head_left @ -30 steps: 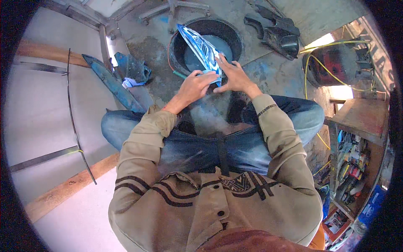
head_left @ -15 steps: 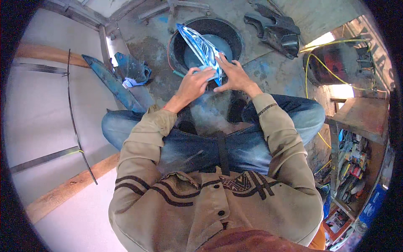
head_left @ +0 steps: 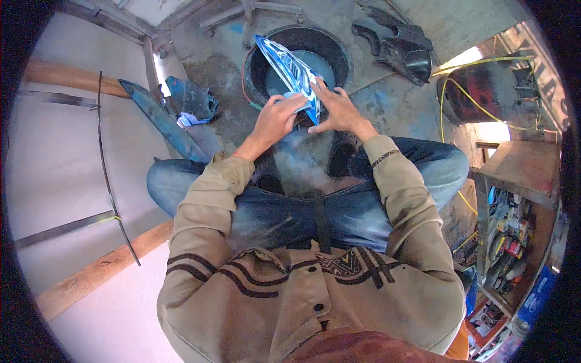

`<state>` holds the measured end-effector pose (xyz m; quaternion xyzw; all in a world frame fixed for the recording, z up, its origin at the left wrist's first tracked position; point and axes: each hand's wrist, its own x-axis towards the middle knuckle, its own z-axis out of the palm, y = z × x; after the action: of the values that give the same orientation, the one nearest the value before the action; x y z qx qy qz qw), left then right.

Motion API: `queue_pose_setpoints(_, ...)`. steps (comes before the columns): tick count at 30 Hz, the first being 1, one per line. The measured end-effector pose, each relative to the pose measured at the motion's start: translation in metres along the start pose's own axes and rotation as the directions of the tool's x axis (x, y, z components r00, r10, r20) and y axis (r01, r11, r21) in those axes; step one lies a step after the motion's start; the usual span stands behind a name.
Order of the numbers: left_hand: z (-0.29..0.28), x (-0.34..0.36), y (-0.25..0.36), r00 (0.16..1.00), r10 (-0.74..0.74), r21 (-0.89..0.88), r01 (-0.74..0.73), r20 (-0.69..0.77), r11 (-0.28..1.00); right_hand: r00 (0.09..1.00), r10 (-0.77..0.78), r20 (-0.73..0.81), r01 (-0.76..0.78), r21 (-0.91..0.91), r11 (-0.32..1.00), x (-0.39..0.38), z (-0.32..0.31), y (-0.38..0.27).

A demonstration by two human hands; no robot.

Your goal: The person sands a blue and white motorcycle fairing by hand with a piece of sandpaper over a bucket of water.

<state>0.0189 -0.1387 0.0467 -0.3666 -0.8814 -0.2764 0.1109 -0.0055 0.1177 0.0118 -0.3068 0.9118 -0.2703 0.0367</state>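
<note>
On my feed the panel [head_left: 292, 71] slants over the tub [head_left: 341, 59], its near end clasped by the right hand [head_left: 342, 112], thumb wide. The left hand's [head_left: 274, 122] fingers bunch together, clamped on a pad [head_left: 307, 105] against it

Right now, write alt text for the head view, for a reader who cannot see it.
The left hand and right hand are at the near end of a pointed blue-and-white panel, which slants over a black tub. A dark moulded part lies on the floor to the tub's right, and a cluttered wooden shelf stands at far right.
</note>
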Motion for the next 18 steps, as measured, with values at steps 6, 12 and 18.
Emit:
queue_pose_setpoints(6,0.0047,-0.0034,0.0066,1.0,0.006,-0.003,-0.006,0.021,1.0,1.0,-0.006,0.006,0.006,0.0,1.0,0.0,-0.0008,0.0001)
queue_pose_setpoints(12,0.0079,-0.0048,0.0078,0.999,0.028,-0.017,-0.027,0.036,0.999,1.0,-0.014,-0.008,0.014,-0.005,1.0,-0.0005,0.0014,0.0009)
queue_pose_setpoints(18,0.0066,-0.004,0.0077,0.998,0.04,-0.014,-0.039,0.044,0.999,1.0,-0.011,0.002,0.011,-0.012,1.0,-0.0001,-0.0015,-0.0007)
